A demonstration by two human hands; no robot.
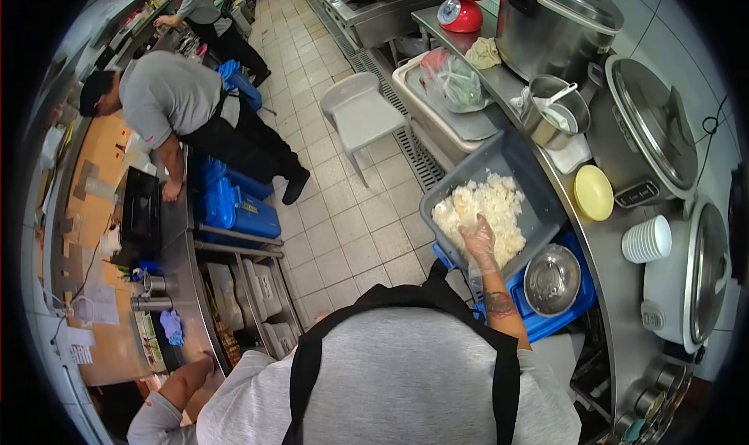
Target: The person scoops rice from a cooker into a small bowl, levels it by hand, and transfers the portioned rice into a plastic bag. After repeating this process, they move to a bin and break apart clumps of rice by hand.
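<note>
My right hand (479, 237), in a clear glove, lies with fingers spread on a heap of cooked white rice (484, 211) inside a grey plastic tub (538, 180). The tub is tilted against the steel counter (605, 265) on the right. An empty metal bowl (552, 280) sits just right of my forearm on a blue crate (566, 316). My left hand (208, 361) reaches down left to the edge of the steel worktable (183, 265); its fingers are mostly hidden.
Rice cookers (654, 133) (696, 277), stacked white bowls (646, 240), a yellow plate (594, 192), a pot with a ladle (555, 116) and a red scale (460, 7) line the right counter. A white stool (363, 113) stands in the tiled aisle. Two co-workers (168, 98) (199, 8) work at the left.
</note>
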